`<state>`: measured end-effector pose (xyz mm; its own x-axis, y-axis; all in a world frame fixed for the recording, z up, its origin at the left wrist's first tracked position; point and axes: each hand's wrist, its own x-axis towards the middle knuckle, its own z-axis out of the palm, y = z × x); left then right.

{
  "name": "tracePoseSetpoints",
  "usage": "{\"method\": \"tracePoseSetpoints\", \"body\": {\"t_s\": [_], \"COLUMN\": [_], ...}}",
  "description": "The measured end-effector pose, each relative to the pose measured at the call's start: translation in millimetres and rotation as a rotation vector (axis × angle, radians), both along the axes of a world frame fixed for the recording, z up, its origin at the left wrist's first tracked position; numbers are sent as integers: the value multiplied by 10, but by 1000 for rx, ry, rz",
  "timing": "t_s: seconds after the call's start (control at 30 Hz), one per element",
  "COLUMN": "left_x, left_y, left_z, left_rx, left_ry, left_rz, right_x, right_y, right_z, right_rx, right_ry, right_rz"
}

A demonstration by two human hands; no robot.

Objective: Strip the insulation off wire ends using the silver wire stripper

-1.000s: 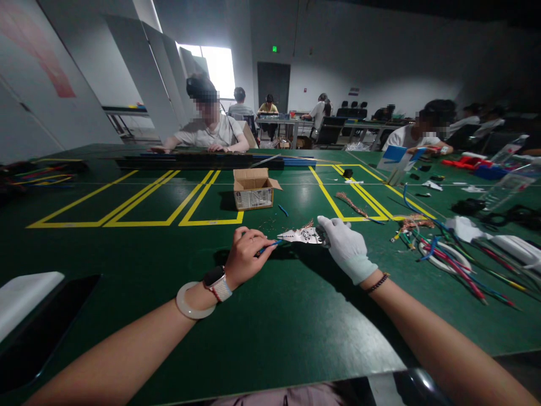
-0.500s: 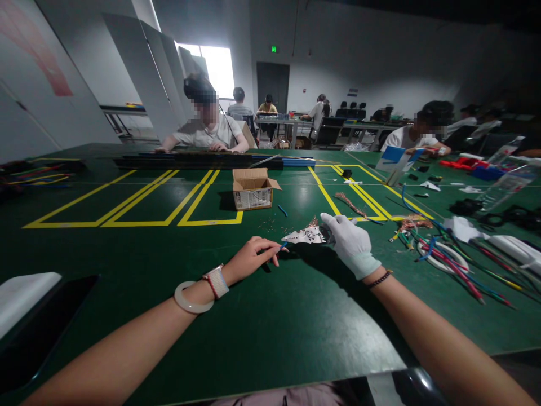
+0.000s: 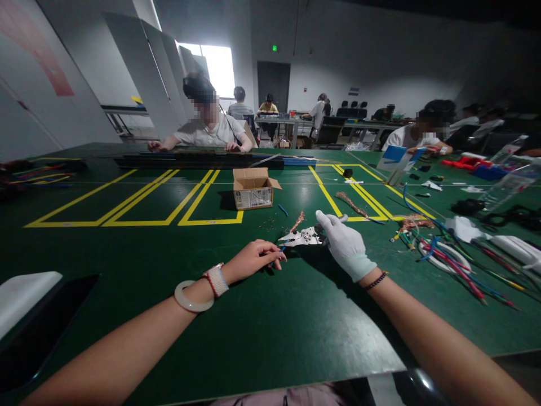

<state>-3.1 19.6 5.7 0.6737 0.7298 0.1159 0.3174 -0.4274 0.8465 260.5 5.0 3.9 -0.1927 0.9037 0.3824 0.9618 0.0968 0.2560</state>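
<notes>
My left hand (image 3: 253, 260) rests on the green table (image 3: 127, 265), fingers pinched on a short blue wire (image 3: 279, 248). My right hand (image 3: 344, 243), in a white glove, grips the handles of a metal wire stripper (image 3: 301, 237). The stripper's jaws sit at the blue wire's end, with bare copper strands (image 3: 297, 221) sticking up behind the jaws. A watch and a pale bangle are on my left wrist.
A small open cardboard box (image 3: 253, 189) stands beyond the hands, a blue wire scrap (image 3: 283, 210) beside it. Coloured wires (image 3: 456, 265) and copper strands (image 3: 350, 204) lie to the right. Yellow tape lines mark the table. Other people sit at the far edge and right.
My left hand has lowered flat onto the table and slid slightly right. The stripper has shifted, and copper strands now stick up behind its jaws.
</notes>
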Motion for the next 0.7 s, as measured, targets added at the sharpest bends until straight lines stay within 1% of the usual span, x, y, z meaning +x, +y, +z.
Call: {"method": "tracePoseSetpoints", "body": {"t_s": [0.1, 0.3, 0.53, 0.7], "left_x": [4, 8, -15, -17], "left_y": [-7, -39, -15, 2], "left_z": [14, 57, 28, 0], "left_rx": [16, 122, 174, 260], "left_ry": [9, 20, 24, 17], "left_rz": [-5, 4, -8, -4], "right_x": [-4, 32, 111, 127], "right_y": [11, 45, 53, 10], "right_z": [-4, -19, 18, 83], "right_rx": [-10, -42, -69, -73], "right_ry": [-20, -39, -55, -20], "right_rz": [6, 0, 1, 8]}}
